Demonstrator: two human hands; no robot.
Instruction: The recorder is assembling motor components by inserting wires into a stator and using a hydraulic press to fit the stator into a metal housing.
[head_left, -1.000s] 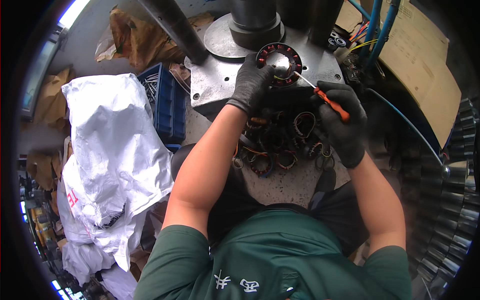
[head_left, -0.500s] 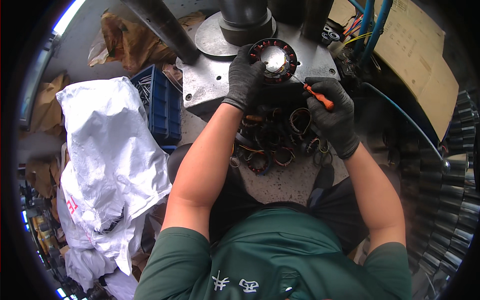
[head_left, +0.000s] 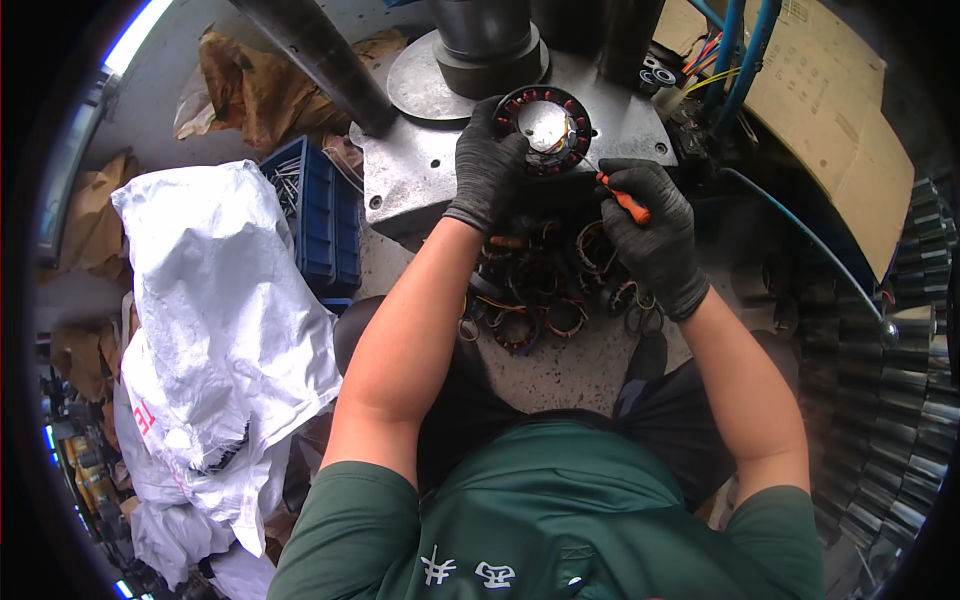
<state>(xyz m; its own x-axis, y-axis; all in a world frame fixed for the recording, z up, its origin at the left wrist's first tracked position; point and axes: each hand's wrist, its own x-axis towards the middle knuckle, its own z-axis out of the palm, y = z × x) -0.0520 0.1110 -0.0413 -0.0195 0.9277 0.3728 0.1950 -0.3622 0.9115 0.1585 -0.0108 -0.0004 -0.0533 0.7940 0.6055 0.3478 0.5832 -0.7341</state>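
Ring-shaped coil part (head_left: 581,128), one in hand, face up, at the metal plate's (head_left: 400,186) front edge. Person's gloved left hand (head_left: 489,168) grips its left rim, fingers curled. Right hand (head_left: 652,222) wraps one orange-handled screwdriver (head_left: 627,204), slanting, shaft pointing up-left at the ring; can't tell if tip touches.

- Slim orange-handled metal screwdriver (head_left: 625,200) is sitting at four o'clock from round black-and-red coil ring (head_left: 577,110).
- Dark round wired rings (head_left: 540,288) are lying at six o'clock.
- Rectangular blue plastic crate (head_left: 330,220) is standing at eight o'clock.
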